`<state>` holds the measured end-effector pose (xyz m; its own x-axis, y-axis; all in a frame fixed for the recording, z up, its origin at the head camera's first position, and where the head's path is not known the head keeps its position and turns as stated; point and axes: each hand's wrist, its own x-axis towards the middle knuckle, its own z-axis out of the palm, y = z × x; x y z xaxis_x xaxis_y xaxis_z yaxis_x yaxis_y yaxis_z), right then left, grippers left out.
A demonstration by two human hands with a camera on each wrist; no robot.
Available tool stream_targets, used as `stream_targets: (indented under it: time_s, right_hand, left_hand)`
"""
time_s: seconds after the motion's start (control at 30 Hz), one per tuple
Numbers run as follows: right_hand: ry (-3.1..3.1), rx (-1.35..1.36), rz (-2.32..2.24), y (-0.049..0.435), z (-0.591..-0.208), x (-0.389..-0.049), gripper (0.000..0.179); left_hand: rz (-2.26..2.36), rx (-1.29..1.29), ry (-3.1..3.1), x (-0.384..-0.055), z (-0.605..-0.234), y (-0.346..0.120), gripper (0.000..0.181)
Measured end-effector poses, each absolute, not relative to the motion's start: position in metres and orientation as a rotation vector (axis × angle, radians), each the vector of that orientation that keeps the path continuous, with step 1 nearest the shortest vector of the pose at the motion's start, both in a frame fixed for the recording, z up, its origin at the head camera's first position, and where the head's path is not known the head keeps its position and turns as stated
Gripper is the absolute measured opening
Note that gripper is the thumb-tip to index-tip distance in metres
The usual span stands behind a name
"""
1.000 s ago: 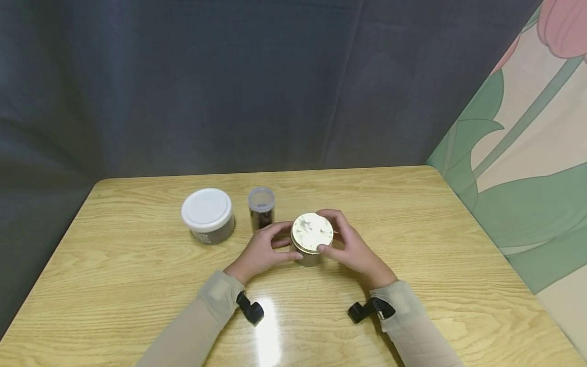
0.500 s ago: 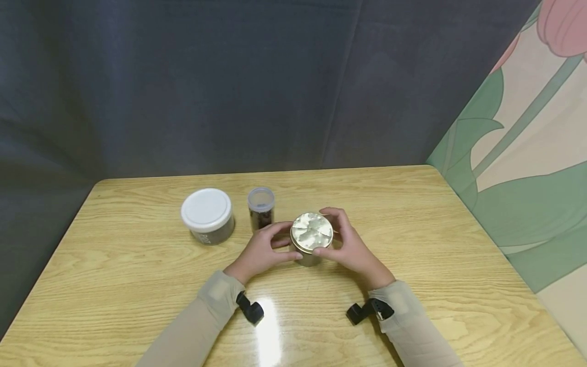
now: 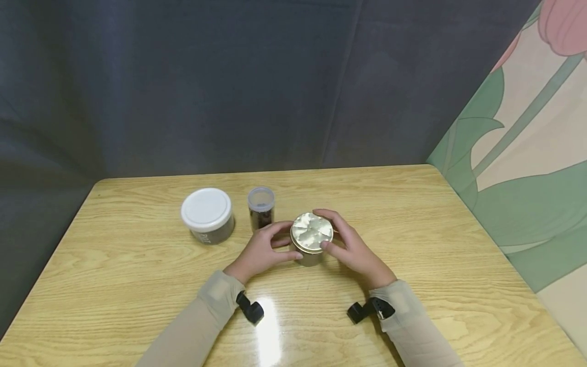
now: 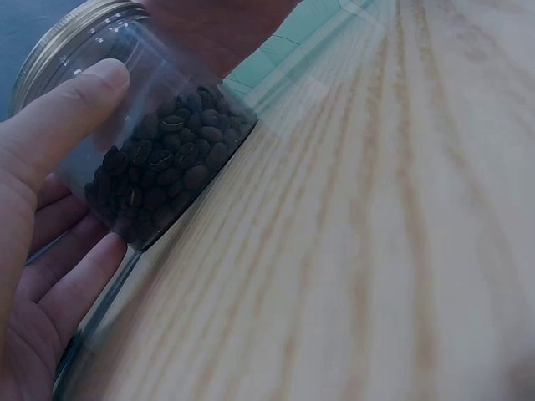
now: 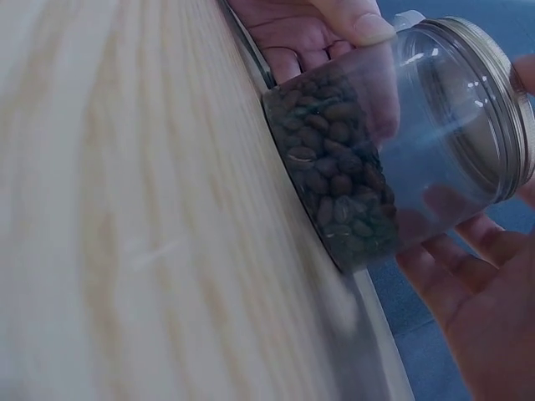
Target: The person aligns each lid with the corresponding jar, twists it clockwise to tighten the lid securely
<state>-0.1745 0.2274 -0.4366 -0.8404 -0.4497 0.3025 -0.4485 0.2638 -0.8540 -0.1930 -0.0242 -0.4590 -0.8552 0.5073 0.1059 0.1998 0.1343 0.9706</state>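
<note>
A clear plastic jar [image 5: 334,167] about half full of dark coffee beans stands upright on the table in front of me. On its top sits a shiny gold lid [image 3: 313,232]. My left hand [image 3: 266,250] holds the jar's body from the left, thumb at the near side and fingers behind. From the right, my right hand [image 3: 357,250] grips the lid's edge, with the thumb at the near rim and the index finger at the far rim. The beans [image 4: 167,159] also show through the wall in the left wrist view.
A wide tub with a white lid [image 3: 206,209] stands at the left on the wooden table [image 3: 137,285]. Between it and the jar is a slim clear container [image 3: 261,206] with dark contents, close behind my left hand. A dark curtain [image 3: 229,92] hangs behind the table.
The right hand's thumb slid left along the lid's near rim, then back right, while its index finger shifted left along the far rim. Reflections on the lid changed. The left hand stayed put.
</note>
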Motion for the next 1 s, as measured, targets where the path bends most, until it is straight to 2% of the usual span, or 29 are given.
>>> stream_targets:
  time_s: [0.5, 0.67, 0.83, 1.0]
  right_hand:
    - [2.451, -0.694, -1.827, 0.2239, -0.4373, -0.1737, 0.074]
    - [2.459, -0.773, -1.798, 0.2256, -0.4382, -0.1742, 0.075]
    - [2.521, -0.921, -1.69, 0.2276, -0.4368, -0.1751, 0.068]
    - [2.533, -0.946, -1.643, 0.2284, -0.4375, -0.1764, 0.065]
  left_hand:
    - [1.808, 0.733, 2.155, -0.1939, -0.4606, -0.0236, 0.071]
    - [1.802, 0.737, 2.166, -0.194, -0.461, -0.0234, 0.071]
    - [1.782, 0.714, 2.172, -0.1938, -0.4601, -0.0237, 0.072]
    - [1.782, 0.709, 2.175, -0.194, -0.4604, -0.0241, 0.072]
